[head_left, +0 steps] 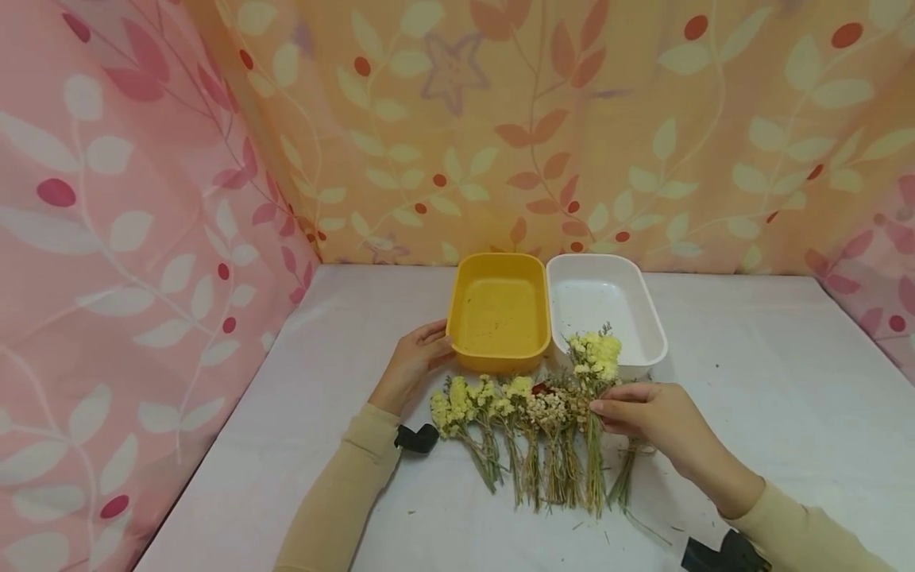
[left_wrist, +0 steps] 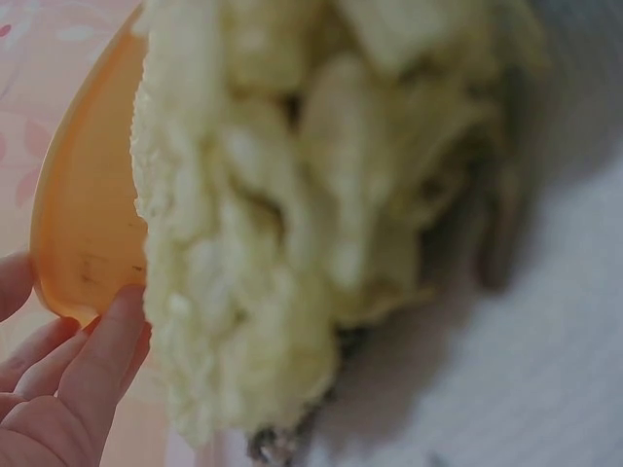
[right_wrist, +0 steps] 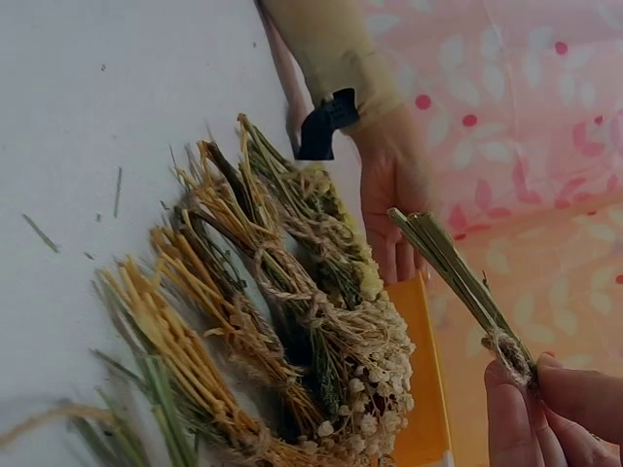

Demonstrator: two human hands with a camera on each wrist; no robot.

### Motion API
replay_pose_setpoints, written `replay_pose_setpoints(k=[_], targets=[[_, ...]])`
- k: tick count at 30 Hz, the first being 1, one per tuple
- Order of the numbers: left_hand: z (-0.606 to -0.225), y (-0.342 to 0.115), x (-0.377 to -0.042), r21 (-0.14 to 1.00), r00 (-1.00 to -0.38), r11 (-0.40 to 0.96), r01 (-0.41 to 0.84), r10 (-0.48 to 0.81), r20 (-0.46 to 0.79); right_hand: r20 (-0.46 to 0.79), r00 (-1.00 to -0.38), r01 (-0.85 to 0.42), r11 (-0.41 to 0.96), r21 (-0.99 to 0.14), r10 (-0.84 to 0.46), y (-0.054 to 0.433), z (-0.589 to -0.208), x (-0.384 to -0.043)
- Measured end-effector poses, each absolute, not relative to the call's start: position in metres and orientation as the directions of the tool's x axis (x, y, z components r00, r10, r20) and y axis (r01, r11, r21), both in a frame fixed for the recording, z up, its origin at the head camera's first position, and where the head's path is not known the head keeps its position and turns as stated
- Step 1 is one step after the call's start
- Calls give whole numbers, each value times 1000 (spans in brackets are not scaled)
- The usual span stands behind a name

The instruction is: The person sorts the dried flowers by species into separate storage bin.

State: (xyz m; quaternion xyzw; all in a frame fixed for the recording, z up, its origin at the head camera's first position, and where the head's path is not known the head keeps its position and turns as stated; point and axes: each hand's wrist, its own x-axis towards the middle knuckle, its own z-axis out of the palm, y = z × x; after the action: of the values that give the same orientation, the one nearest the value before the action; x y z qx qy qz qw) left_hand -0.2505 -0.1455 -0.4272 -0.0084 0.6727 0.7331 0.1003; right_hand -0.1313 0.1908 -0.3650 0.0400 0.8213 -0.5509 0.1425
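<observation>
My right hand (head_left: 654,413) pinches a small bunch of yellow dried flowers (head_left: 596,355) between thumb and fingers, its heads overlapping the white tray's front edge. In the right wrist view, the bunch's green stems (right_wrist: 458,272) stick out of the grip, with twine at the fingertips. My left hand (head_left: 415,361) rests against the yellow tray's (head_left: 500,364) left side near the front corner, fingers fairly straight. More tied bunches (head_left: 532,433) lie in a row before the trays, yellow heads at the left, cream and dark red ones farther right. Blurred yellow flower heads (left_wrist: 282,214) fill much of the left wrist view.
Beside the yellow tray stands a white tray (head_left: 654,330), both with small specks inside. Another bunch's stems (head_left: 623,477) lie below the right hand. Bits of stem are scattered on the white tabletop (head_left: 772,381). Patterned cloth (head_left: 629,119) hangs behind and at the sides.
</observation>
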Motion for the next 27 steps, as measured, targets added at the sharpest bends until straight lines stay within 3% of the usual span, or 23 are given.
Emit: replay_pose_setpoints(k=[27], targets=[[-429,-146,-251,985,-981,-73,-155,127,-145,-211,-962,130,388,-912,-174,191,-345,-190]])
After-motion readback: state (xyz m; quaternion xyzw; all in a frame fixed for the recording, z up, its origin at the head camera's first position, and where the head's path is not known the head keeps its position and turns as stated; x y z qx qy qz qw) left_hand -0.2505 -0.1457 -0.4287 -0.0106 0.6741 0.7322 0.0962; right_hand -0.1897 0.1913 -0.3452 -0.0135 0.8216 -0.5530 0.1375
